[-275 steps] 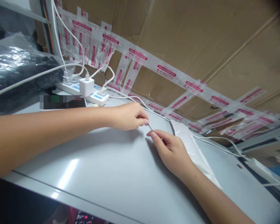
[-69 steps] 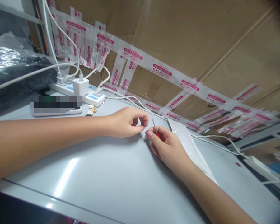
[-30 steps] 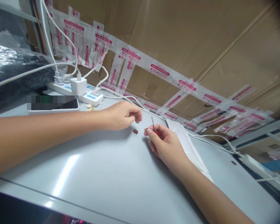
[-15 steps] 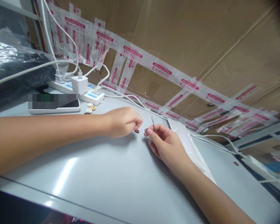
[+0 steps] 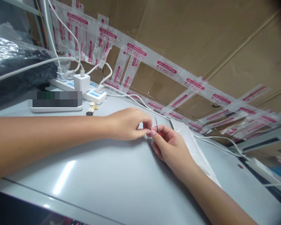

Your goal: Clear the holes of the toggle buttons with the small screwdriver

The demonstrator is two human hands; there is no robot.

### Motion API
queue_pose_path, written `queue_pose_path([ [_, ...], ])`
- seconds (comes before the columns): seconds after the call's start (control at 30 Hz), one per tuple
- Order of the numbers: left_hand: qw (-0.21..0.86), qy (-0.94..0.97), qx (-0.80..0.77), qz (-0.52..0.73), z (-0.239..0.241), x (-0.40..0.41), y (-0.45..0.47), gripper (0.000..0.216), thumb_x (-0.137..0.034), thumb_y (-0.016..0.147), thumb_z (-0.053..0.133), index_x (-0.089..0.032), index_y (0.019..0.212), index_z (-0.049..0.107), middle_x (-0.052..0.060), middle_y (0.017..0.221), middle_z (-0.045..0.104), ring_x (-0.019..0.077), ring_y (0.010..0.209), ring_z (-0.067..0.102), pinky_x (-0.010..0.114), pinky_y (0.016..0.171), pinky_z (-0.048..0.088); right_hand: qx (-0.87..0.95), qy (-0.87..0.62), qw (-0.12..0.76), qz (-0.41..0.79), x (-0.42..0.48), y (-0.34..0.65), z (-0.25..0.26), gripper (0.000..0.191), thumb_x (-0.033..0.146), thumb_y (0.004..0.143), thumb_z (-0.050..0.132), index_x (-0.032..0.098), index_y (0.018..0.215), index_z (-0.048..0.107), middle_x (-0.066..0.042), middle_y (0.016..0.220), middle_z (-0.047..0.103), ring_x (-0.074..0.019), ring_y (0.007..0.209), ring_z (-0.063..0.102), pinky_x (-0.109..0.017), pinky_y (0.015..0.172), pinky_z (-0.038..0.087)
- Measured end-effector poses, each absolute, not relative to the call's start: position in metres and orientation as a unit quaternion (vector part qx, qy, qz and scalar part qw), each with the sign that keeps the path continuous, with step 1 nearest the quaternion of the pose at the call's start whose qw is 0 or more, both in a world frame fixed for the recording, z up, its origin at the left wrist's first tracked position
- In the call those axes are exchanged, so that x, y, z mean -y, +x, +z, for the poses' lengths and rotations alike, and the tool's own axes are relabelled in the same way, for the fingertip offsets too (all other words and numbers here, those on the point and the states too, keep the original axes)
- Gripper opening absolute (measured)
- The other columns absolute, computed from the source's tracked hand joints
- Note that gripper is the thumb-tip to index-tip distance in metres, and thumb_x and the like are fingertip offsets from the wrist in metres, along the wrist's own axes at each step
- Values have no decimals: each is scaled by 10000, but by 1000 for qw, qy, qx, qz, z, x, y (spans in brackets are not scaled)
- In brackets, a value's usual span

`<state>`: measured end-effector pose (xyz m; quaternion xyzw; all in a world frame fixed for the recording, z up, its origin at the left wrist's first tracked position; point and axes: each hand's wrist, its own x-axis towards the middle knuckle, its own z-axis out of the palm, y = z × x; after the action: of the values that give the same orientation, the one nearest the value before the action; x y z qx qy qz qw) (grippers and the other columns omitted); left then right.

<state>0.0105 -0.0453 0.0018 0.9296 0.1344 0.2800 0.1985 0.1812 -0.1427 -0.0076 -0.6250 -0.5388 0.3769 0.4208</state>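
The red-handled tool (image 5: pixel 157 125) is gripped in the right hand (image 5: pixel 172 145), over the far-middle part of the grey table (image 5: pixel 103 181). Its handle is mostly covered by the curled fingers; only a bit of red is seen nr the thumb. The thin metal shaft is left exposed, w/ its long axis set roughly near-to-far & tilted up; the tip is pointed away, twd the cardboard (image 5: pixel 189 40) at the far side, leaning slightly left.

The left hand (image 5: pixel 128 123) is brought in from the left, w/ thumb & index bent into a loop, their tips meeting the right thumb & index just left of the tool. Whether anything's pinched there can't be told, as the spot is hidden by the fingertips.

A white padded envelope (image 5: pixel 196 153) is laid right of the right hand, slanted from far left to near right. Far left of the left hand, small pale, yellow & black pieces (image 5: pixel 95 107) are grouped on the table, nr a white-edged device (image 5: pixel 56 109), part blurred. Behind these, a power strip (image 5: pixel 93 95) is set w/ a white charger (image 5: pixel 81 82) & cables plugged in. A black plastic-wrapped bundle (image 5: pixel 16 68) is seen at far left; a small dark-red piece (image 5: pixel 240 166) is seen on the table at right.
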Motion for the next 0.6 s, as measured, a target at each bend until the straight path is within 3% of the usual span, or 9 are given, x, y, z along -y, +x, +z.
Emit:
queue_pose_path([
  [0.2,204,919,-178,286,3,44,10,147,-283,856,608,-181,871,712,-1,825,736,121,676,588,263,646,398,532,-630,423,376,144,180,-5,344,529,841,645,200,882,552,81,451,443,-62,370,303,-191,369,198],
  [0.6,175,927,-161,290,3,47,11,134,-210,833,614,-177,807,741,0,698,712,112,601,560,258,610,373,514,-623,440,392,144,177,-7,351,518,808,674,196,870,549,80,461,439,-65,381,315,-192,366,196],
])
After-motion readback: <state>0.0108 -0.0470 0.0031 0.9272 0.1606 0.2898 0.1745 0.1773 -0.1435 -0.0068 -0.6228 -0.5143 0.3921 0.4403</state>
